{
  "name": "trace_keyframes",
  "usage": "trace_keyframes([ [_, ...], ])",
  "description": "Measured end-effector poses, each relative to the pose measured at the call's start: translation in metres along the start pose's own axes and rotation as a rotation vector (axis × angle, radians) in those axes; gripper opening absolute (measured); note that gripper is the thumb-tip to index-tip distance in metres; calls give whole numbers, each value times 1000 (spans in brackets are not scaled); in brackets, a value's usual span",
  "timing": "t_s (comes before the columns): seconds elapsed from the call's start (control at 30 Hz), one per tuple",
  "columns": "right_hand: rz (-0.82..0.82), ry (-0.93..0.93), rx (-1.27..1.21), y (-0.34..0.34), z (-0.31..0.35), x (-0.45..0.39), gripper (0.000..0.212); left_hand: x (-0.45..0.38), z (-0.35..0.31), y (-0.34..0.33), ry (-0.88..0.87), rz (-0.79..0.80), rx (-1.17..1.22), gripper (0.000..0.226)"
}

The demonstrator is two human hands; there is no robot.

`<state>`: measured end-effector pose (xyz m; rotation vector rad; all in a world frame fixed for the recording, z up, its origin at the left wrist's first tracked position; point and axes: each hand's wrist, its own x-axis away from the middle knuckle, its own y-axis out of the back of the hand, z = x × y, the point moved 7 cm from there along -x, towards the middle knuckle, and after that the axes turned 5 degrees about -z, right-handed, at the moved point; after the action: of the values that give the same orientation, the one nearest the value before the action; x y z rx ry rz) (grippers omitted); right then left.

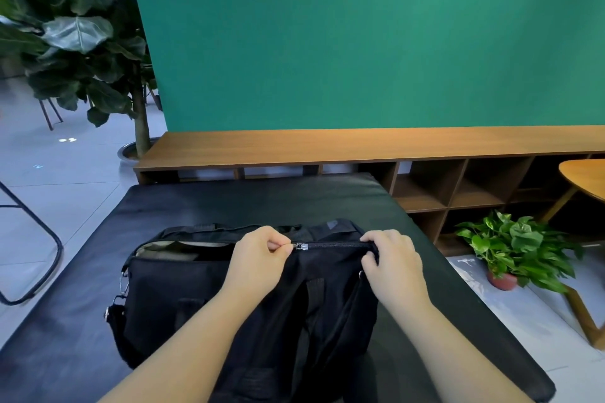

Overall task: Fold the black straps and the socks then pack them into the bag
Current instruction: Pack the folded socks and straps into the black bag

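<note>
Two bare forearms reach up from the bottom of the frame over a black bag [203, 298] lying on a dark padded surface [262, 196] at lower centre. At the bag's top edge, the left hand [258, 258] pinches the silver zipper pull [300, 246], fingers curled. Toward the right, the right hand [391, 260] grips the bag's end by the closed zipper stretch. Left of the pull the opening gapes, showing something pale inside. A potted plant [514, 249] sits at lower right.
</note>
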<state>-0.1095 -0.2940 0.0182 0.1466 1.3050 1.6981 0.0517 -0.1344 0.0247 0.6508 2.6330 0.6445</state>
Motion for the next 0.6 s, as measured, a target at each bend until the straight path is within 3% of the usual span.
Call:
trace_keyframes([
  [0.13,-72,205,-41,-4,46,7,31,3,2,2,31,-4,93,14],
  [0.27,32,351,-68,-25,86,14,35,3,2,7,15,-4,120,13],
  [0.6,88,211,-116,-41,79,5,14,-1,37,47,74,-95,37,13],
])
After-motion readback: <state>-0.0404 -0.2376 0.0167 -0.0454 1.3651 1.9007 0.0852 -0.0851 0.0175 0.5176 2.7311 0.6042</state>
